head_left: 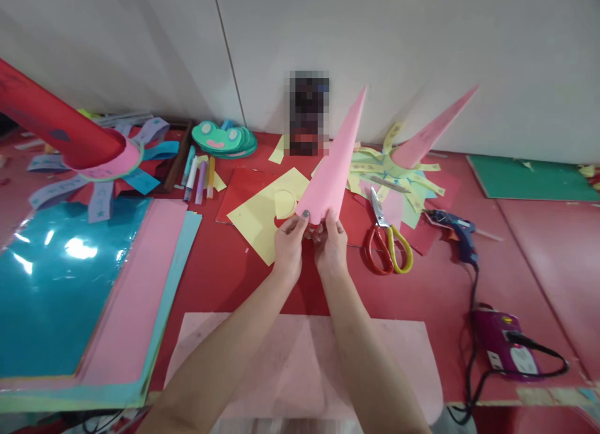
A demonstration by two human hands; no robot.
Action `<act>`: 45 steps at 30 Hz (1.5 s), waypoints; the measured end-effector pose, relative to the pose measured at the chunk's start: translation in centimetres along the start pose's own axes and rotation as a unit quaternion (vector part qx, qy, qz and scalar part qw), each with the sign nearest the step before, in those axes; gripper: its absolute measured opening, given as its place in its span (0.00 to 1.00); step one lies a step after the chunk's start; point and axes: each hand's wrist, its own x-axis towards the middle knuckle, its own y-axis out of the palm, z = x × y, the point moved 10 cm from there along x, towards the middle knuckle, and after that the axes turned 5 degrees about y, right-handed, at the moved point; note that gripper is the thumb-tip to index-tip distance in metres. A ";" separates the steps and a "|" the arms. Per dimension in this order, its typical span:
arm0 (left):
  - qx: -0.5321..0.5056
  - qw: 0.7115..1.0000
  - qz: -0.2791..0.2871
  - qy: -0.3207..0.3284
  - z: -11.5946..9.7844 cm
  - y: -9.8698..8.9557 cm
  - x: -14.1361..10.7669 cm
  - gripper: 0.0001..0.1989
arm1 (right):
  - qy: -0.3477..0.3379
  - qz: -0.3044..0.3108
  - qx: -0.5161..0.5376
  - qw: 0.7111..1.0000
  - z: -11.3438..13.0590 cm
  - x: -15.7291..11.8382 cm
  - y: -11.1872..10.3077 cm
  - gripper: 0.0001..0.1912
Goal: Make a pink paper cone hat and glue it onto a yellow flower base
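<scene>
Both hands hold a pink paper cone (pixel 334 165) by its wide lower edge, its tip pointing up and slightly right. My left hand (pixel 290 243) pinches the edge with its thumb in front, the other fingers partly hidden behind the paper. On the other side of that edge, my right hand (pixel 332 241) grips in the same way. Yellow paper (pixel 255 224) with a cut shape lies under and left of the cone. To the right rest scissors (pixel 387 234) with one red and one yellow handle, blades pointing away from me.
A second pink cone (pixel 435 131) with yellow strips stands behind right. A glue gun (pixel 462 234) is wired to a purple power box (pixel 506 343). Left are a red tube (pixel 70 124), markers (pixel 199 177), green frog cutouts (pixel 220 139) and stacked sheets (pixel 135 296). A pink sheet (pixel 300 353) lies nearest me.
</scene>
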 end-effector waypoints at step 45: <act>0.077 0.995 -0.023 0.060 -2.4 -1.2 0.4 0.16 | 0.034 0.033 -0.035 0.998 -0.5 -0.3 0.8 0.18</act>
